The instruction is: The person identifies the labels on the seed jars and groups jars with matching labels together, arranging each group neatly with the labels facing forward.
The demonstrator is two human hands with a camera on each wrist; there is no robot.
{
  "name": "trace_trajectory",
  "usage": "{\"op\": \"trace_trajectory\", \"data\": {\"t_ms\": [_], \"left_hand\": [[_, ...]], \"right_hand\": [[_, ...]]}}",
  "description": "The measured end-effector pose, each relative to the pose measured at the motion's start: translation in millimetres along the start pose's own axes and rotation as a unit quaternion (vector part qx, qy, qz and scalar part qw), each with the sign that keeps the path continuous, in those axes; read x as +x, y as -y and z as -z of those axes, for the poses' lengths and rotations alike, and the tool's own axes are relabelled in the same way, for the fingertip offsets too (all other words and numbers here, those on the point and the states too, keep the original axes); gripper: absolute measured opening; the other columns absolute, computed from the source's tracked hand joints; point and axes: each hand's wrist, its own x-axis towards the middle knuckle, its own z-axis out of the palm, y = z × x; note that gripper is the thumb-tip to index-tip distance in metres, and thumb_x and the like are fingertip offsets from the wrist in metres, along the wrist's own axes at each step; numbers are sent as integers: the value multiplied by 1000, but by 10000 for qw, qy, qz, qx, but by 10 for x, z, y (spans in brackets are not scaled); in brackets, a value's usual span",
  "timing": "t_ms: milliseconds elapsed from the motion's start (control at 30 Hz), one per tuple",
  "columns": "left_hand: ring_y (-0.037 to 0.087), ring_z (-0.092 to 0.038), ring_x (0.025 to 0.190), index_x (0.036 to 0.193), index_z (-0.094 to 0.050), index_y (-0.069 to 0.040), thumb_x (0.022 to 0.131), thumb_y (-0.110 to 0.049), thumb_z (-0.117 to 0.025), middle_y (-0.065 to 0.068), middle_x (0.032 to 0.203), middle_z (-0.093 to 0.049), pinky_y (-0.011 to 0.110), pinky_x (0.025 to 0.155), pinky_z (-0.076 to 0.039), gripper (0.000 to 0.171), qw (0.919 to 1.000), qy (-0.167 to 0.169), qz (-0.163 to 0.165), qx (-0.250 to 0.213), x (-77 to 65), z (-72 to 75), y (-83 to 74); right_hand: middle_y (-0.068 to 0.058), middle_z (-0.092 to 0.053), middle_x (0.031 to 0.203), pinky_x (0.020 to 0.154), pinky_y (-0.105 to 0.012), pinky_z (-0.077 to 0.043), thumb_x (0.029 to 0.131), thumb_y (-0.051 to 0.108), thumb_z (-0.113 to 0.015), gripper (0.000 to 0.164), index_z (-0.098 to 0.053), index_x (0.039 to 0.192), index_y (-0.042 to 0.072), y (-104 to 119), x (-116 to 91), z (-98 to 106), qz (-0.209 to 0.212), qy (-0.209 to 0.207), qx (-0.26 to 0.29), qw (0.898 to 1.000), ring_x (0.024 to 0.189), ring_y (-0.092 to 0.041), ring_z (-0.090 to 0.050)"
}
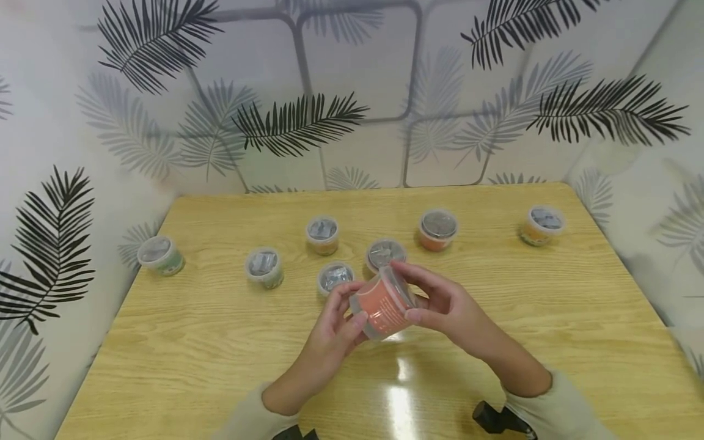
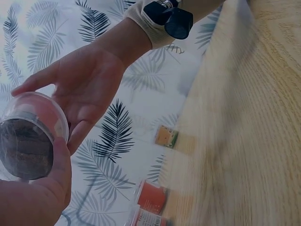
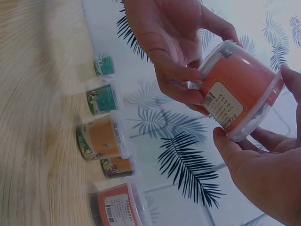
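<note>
Tub of clear round plastic with an orange label (image 1: 379, 308), held tilted above a yellowish wooden table (image 1: 220, 354).
Left hand (image 1: 332, 336) grasps it toward the base, fingers curled round, while the right hand (image 1: 448, 305) pinches the rim of its translucent lid (image 1: 404, 287); in the head view its base-to-lid axis slants from lower left to upper right. Seven round lidded tubs (image 1: 438, 230) stand on the wood (two just beyond the fingers); the far edge, along white cloth printed with palm leaves (image 1: 302, 122), lies well apart, and wood stretches broadly either side. The right wrist view adds a pale printed panel (image 3: 223, 106); the left wrist view, dark contents (image 2: 27, 153) at one end.
</note>
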Motion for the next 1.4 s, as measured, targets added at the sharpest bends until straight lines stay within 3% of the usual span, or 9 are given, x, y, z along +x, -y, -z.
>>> {"op": "trace_trajectory", "data": {"t_ms": [300,533,633,833,1067,1233,1400], "left_hand": [[31,-46,115,134,-25,-1,96,-13,-47,18,135,-33,39,92,-46,46,9998,-135,24,150,-1,26,24],[33,-44,119,134,-28,-1,93,-6,-51,18,135,-33,39,93,-45,47,9982,-139,-141,560,6,77,29],[33,-44,119,134,-28,-2,92,-5,-54,17,136,-32,37,94,-44,49,9978,-64,-248,610,12,83,23],[31,-46,115,134,-29,-3,89,-1,-59,17,132,-35,37,90,-47,54,9915,62,-644,1133,1,84,37],[29,-44,118,134,-29,-6,87,1,-61,14,136,-31,39,94,-43,57,9798,116,-987,1736,-7,92,53],[29,-43,117,135,-28,-7,88,-1,-61,15,134,-33,42,93,-44,58,9811,142,-946,1684,-10,104,65],[29,-40,119,137,-22,-7,92,-7,-57,14,136,-30,38,93,-44,57,9886,217,-581,1371,-10,121,80]], "right_hand": [[-19,-26,147,94,-35,-44,90,-1,-56,61,-26,144,-2,-30,-3,13,-16,153,-146,9998,125,-28,-41],[-12,-31,146,95,-35,-42,91,1,-57,61,-29,145,7,-37,-5,35,143,208,-1196,9925,125,-27,-39],[-11,-32,145,97,-35,-40,91,1,-56,60,-30,145,9,-36,-2,44,196,202,-1362,9903,126,-27,-39],[-12,-32,145,100,-37,-38,93,1,-53,56,-30,144,6,-55,-2,56,196,229,-1282,9913,126,-33,-38],[-10,-29,147,97,-38,-41,94,5,-53,57,-29,145,9,-78,-3,72,-189,253,-983,9947,126,-34,-39],[-11,-31,146,99,-37,-40,92,4,-56,58,-31,144,9,-103,4,83,-89,213,-1014,9946,127,-32,-38],[-12,-36,143,102,-37,-37,89,2,-61,60,-34,142,7,-112,6,70,149,99,-1123,9935,129,-29,-35]]}}
